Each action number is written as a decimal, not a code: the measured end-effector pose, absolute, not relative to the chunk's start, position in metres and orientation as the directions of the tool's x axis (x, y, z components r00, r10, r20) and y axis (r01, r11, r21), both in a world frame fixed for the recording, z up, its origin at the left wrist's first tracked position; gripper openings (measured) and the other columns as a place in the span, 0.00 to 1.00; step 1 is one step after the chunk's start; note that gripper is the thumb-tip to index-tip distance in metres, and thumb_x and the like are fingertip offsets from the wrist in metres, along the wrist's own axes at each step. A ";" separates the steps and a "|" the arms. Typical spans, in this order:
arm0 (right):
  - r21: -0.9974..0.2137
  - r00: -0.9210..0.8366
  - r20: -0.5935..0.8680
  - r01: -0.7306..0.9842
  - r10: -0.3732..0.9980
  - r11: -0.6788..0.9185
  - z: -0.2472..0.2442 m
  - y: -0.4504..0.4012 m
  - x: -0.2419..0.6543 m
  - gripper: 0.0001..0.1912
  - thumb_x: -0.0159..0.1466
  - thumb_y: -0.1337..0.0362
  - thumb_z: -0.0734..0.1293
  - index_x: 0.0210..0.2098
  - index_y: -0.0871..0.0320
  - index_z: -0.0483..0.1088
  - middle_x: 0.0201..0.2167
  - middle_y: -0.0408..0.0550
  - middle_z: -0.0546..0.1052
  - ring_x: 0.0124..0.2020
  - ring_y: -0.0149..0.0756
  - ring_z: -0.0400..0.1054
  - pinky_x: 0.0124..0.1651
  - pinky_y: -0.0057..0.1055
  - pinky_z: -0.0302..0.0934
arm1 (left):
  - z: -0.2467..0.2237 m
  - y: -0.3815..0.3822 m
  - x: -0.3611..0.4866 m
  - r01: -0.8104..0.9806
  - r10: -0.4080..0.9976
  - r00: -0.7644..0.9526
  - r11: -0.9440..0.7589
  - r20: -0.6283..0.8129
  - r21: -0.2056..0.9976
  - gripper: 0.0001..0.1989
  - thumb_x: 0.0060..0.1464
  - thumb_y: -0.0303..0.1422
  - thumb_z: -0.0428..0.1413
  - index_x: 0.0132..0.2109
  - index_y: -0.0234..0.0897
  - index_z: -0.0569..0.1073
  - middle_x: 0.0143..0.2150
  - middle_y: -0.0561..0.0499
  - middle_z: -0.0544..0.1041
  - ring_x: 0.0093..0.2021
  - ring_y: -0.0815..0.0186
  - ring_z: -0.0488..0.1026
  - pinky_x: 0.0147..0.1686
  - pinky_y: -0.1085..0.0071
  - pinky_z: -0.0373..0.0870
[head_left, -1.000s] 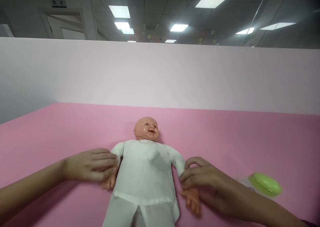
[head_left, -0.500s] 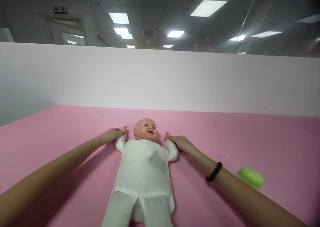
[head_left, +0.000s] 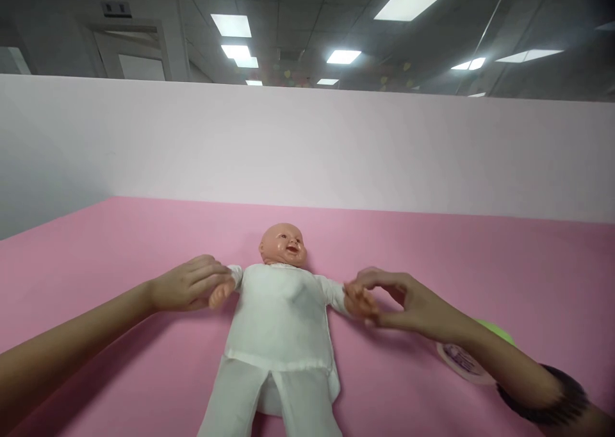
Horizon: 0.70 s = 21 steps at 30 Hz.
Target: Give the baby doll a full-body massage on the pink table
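A baby doll [head_left: 283,315] in white clothes lies on its back on the pink surface, its head at the far end and its arms spread sideways. My left hand [head_left: 195,283] is curled over the doll's arm at the image's left, its fingers near the wrist, with the small plastic hand showing below them. On the other side, my right hand [head_left: 403,302] holds the doll's other hand [head_left: 359,301], fingers above and thumb below. That plastic hand is slightly blurred. The doll's feet lie outside the frame.
A light green object [head_left: 497,331] with a pale printed label [head_left: 466,362] lies partly behind my right forearm. The pink surface [head_left: 144,232] ends at a white wall panel [head_left: 307,148]. Beyond it are a door [head_left: 129,52] and lit ceiling panels [head_left: 410,3].
Both doll arms have come down from beside its head and now stretch outward. My left hand moved left and slightly down, my right hand right and down, partly covering the green object.
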State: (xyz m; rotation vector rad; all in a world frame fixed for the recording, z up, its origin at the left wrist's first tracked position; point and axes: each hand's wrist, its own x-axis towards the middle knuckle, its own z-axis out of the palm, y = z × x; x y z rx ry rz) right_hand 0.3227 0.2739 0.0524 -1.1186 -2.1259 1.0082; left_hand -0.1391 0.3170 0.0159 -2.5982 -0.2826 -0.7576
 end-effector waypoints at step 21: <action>-0.998 0.001 0.018 0.067 1.000 0.018 0.037 0.306 0.275 0.22 0.60 0.46 0.75 0.44 0.56 0.81 0.51 0.53 0.81 0.54 0.48 0.72 0.52 0.36 0.68 | 0.027 0.349 -0.096 0.545 0.986 -0.045 -0.109 0.159 0.831 0.21 0.58 0.50 0.56 0.47 0.38 0.77 0.48 0.45 0.81 0.50 0.53 0.77 0.47 0.62 0.73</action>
